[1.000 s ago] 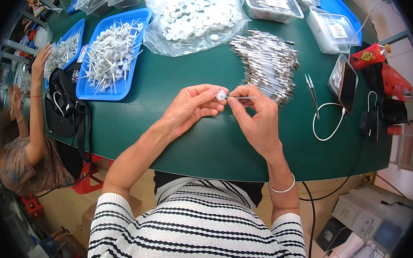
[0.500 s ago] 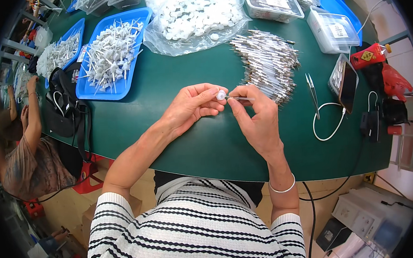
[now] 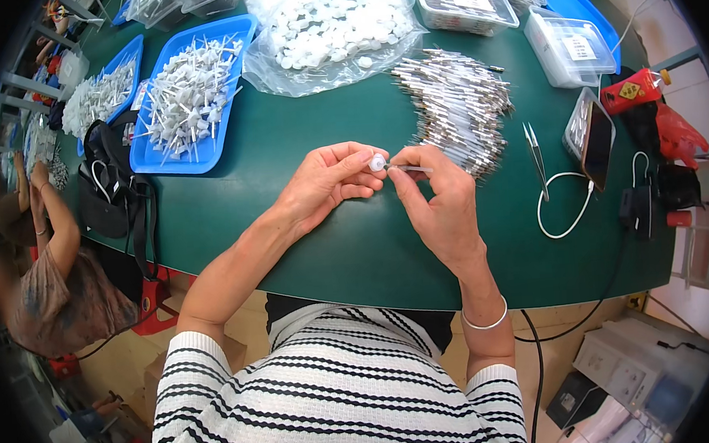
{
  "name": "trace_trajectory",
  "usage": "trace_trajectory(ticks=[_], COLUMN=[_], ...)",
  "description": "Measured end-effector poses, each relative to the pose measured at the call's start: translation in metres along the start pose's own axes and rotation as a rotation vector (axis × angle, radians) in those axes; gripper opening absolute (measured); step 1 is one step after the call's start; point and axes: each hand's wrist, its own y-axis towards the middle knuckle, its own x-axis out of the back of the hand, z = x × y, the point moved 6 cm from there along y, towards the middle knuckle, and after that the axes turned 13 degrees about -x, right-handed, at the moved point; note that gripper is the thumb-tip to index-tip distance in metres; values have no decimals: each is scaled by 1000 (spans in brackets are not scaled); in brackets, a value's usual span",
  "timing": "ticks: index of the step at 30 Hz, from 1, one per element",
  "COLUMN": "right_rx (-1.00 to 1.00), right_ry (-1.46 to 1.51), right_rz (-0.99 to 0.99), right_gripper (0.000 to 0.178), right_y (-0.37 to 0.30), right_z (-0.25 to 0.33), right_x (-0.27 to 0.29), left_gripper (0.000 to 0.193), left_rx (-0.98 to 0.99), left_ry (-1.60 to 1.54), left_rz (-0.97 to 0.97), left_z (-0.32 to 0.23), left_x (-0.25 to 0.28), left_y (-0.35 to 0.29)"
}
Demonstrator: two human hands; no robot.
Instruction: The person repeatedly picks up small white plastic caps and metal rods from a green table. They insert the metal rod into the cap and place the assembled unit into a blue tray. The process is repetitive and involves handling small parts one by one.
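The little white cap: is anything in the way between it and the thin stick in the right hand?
Nothing visible stands in the way. The left hand holds the white cap, and the right hand pinches the thin stick just beside it. Whether the two touch is too small to tell.

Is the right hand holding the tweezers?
No, the tweezers lie on the green table, while the right hand pinches a thin rod.
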Motion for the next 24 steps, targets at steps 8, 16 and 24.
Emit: trace_trajectory(ticks=[8, 16, 24], right_rx=[-17, -21, -37], right_ry=[-12, -29, -38], right_rz=[-10, -7, 7], right_gripper=[10, 11, 11], right_y=[0, 0, 0], right_z=[-4, -3, -4], right_x=[-1, 0, -1], left_gripper=[25, 25, 24], left_rx=[6, 0, -61], left_ry=[-37, -22, 73], left_rz=[14, 16, 14], left_z=[1, 0, -2], left_x=[1, 0, -2], left_y=[0, 0, 1])
